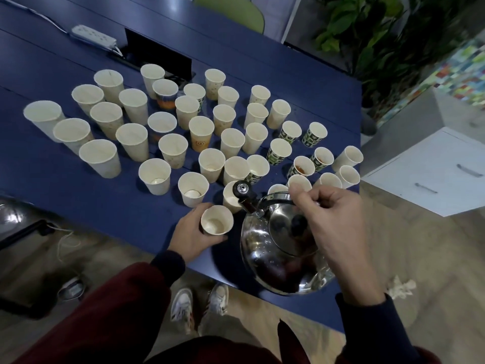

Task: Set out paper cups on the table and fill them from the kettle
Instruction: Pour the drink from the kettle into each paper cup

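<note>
Head view looks down on the right hand (338,232), its fingers curled tight around the handle (278,197) of the steel kettle (278,248), which hangs tipped with its spout (242,191) pointing far and left. The left hand (193,236) wraps thumb and fingers around a paper cup (216,222) at the near edge of the blue table (52,185), holding it just beside the spout. That cup shows a pale bottom with perhaps a little liquid; I cannot tell for sure.

The kettle looks heavy and smooth, likely slippery on its polished body, so the handle is the right place to hold it. The cup is light and soft-walled; a hard squeeze would probably dent it, and steadying it low on the wall seems wise while pouring.

Beyond the hands, dozens of cups (202,132) stand upright, crowded across the table. Two small patterned ones at the right (301,168) hold brown liquid; several near ones show a little at the bottom; most far ones look empty. Gaps between them are narrow, so a swinging spout could knock one over.

The kettle hangs over the table's near right corner, with floor below. Open table lies at the near left and far beyond the cups, where a power strip (93,36) lies. A white cabinet (433,169) stands right of the table.
</note>
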